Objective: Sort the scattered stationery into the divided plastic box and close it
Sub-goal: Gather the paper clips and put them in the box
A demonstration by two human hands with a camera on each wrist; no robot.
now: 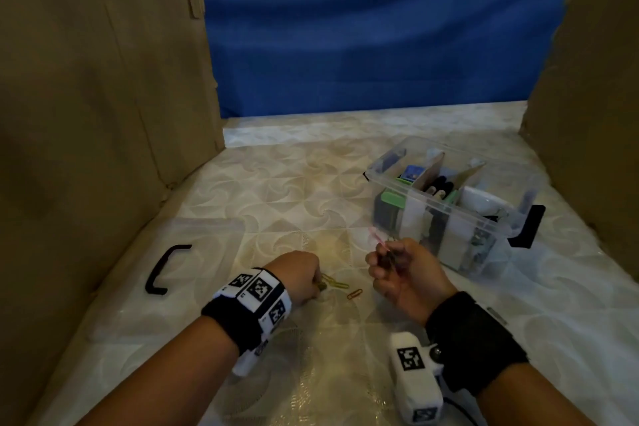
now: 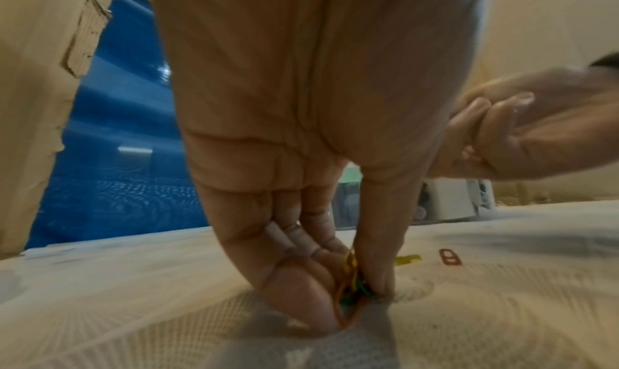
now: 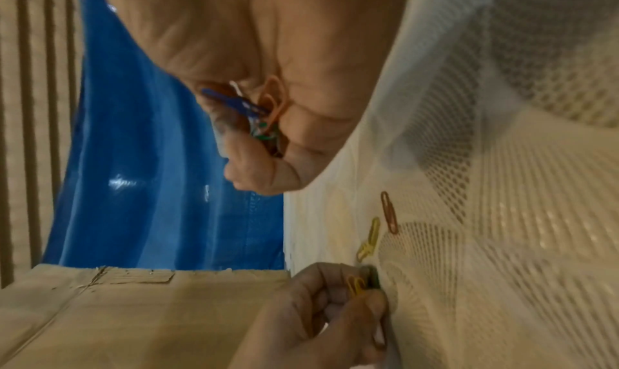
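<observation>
The left hand point(image 1: 301, 276) is down on the table point(image 1: 283, 190), thumb and fingers point(image 2: 294, 292) pinched together on a few clips point(image 2: 351, 276), yellow and green among them, with the fingertips pressed to the cloth. Just right of it a yellow clip point(image 1: 337, 284) and an orange clip point(image 1: 355, 294) lie loose on the table, near each other but apart. The right hand point(image 1: 406, 275) is raised, palm turned inward, fingers curled round a bunch of clips point(image 3: 254, 112) in blue, orange, green and white; a pink one sticks up above the knuckles in the head view. Behind the right hand stands the box point(image 1: 446, 197), open, its dividers upright and its compartments holding stationery too blurred to name. The clear lid point(image 1: 193, 252) lies flat to the far left, its black handle point(image 1: 164, 268) facing up. Cardboard walls point(image 1: 103, 79) stand on both sides, a blue sheet point(image 1: 373, 28) at the back
</observation>
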